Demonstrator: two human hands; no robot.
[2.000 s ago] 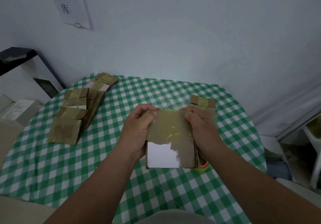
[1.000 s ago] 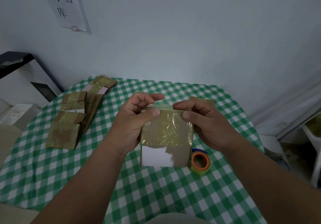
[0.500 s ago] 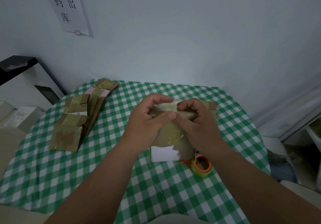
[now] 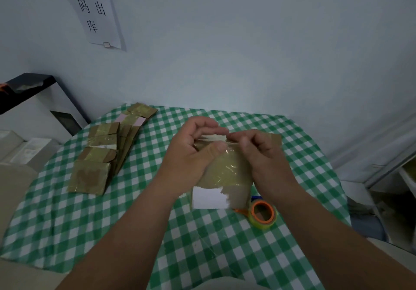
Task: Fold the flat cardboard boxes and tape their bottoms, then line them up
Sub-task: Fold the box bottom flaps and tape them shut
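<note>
Both grips are closed on the one cardboard box we hold upright over the middle of the tabletop: our left hand wraps its left side with the thumb pressed across the taped front near the top edge, and our right hand curls over the top right corner, fingertips meeting the left ones along the upper rim. Glossy tape covers most of the box's near face, with a white label at its lower left; we cannot tell whether its lower edge touches the cloth. Just beside its lower right corner lies a roll of tape with an orange core. Toward the left edge of the tabletop a stack of flat boxes lies fanned out, well apart from our hands. Behind our right hand another box peeks out near the far right edge.
</note>
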